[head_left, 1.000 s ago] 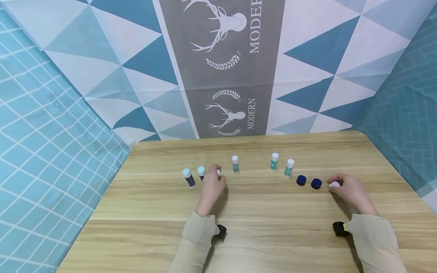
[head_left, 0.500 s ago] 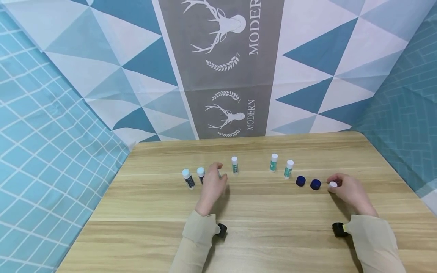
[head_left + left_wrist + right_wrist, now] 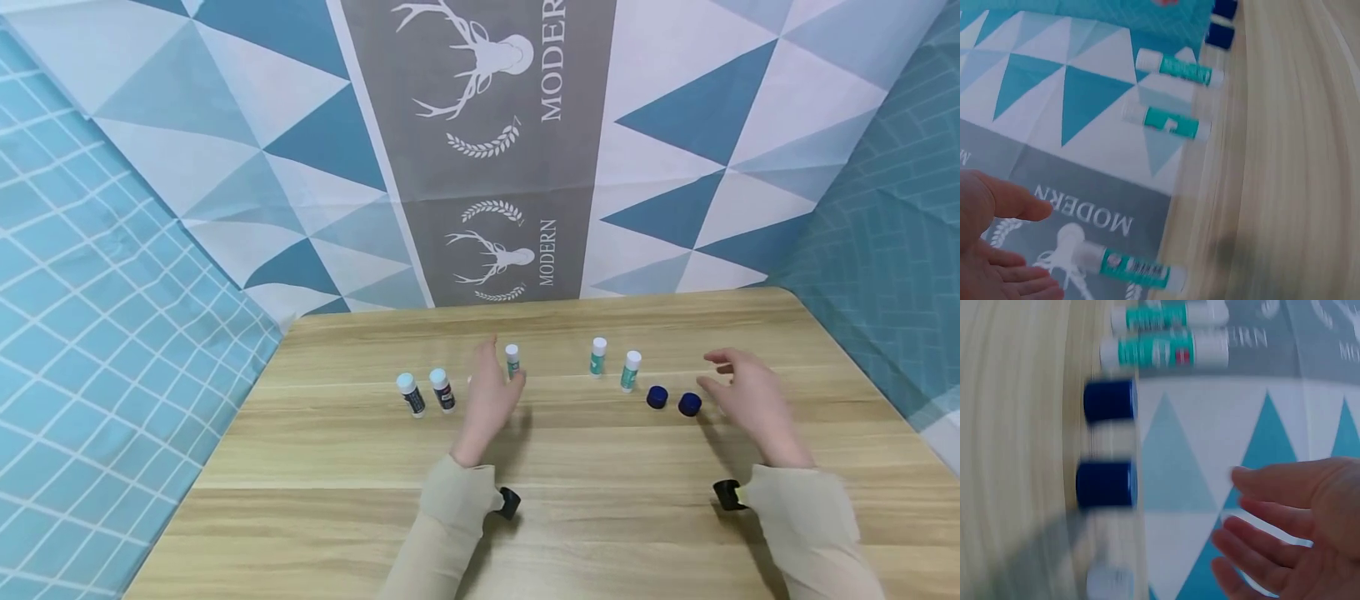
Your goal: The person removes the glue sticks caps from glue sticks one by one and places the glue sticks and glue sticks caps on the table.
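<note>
My left hand [image 3: 491, 400] hovers with fingers spread beside a small white-capped glue stick with a green label [image 3: 513, 365]; the left wrist view shows nothing in its grasp. Only a white bit of another upright stick shows behind that hand. My right hand [image 3: 753, 408], fingers loosely extended, hangs above the table to the right of two dark blue round caps [image 3: 657, 397]. Below it in the right wrist view sits a small white object [image 3: 1110, 584], cut off by the frame's lower edge and mostly hidden in the head view.
Two white-capped sticks with dark labels [image 3: 411, 398] stand left of the left hand. Two more green-labelled sticks [image 3: 597, 360] stand between the hands. All are on a wooden table [image 3: 600, 500], with a patterned cloth backdrop [image 3: 667, 150] behind.
My left hand has left the stick it was at and moved right, uncovering a dark-labelled stick. The right hand has released the small white object, opened and risen slightly.
</note>
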The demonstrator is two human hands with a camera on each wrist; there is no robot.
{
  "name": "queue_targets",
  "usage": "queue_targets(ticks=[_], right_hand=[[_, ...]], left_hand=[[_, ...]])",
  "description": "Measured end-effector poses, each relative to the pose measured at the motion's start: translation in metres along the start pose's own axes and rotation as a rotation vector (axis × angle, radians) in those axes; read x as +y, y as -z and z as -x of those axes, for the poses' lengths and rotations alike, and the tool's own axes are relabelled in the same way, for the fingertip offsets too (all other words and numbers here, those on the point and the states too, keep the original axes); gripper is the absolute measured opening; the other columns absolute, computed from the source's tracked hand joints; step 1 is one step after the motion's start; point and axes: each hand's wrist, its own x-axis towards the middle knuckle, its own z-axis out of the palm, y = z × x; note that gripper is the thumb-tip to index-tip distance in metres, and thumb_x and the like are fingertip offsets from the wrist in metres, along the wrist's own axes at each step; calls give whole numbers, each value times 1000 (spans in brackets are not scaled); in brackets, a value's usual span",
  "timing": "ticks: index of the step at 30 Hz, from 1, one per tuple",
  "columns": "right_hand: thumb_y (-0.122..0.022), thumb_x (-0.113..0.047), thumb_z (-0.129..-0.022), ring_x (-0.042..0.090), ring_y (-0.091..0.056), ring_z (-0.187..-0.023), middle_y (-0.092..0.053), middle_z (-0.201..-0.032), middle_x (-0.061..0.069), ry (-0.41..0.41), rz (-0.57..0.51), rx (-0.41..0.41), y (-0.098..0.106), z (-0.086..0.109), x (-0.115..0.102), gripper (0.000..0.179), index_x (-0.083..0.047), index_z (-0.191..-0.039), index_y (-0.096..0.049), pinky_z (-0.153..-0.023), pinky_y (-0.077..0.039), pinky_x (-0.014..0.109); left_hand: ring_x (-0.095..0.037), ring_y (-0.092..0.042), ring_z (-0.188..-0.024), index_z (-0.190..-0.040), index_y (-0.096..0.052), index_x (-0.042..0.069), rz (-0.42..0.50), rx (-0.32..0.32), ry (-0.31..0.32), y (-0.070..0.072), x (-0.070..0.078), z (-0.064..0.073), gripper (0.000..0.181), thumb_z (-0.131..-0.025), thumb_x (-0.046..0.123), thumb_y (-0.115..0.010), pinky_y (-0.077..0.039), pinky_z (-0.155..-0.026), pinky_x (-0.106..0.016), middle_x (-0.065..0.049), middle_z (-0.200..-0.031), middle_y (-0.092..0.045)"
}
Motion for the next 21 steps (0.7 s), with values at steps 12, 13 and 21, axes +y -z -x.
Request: queue_targets(ticks=[12, 13, 21], right_hand=[[-60, -9, -86, 32, -55, -96, -56, -109, 16, 331, -146, 167, -50, -17, -68, 27, 0, -112, -56, -78, -46, 48], [-60, -10, -86, 30, -55, -97, -56, -109, 15, 346, -149, 146, -54, -19, -73, 27, -2, -112, -56, -78, -46, 47], [-56, -15, -90, 27, -57, -100, -59, -112, 13, 372, -160, -42, -91, -36, -105, 29, -2, -116, -56, -84, -47, 43]], left_hand=[[-41, -26, -131, -139, -13, -12, 77, -18, 126, -33, -9, 2, 77, -81, 9, -61, -27, -106, -45, -31, -141, -23], [-41, -27, -131, -139, -13, -11, 83, -23, 142, -33, -10, 1, 77, -82, 9, -61, -27, -106, -45, -31, -141, -23], [-41, -36, -125, -137, -21, -11, 123, -5, 209, -36, -18, -2, 69, -83, 11, -59, -32, -103, -47, -30, -135, -35]])
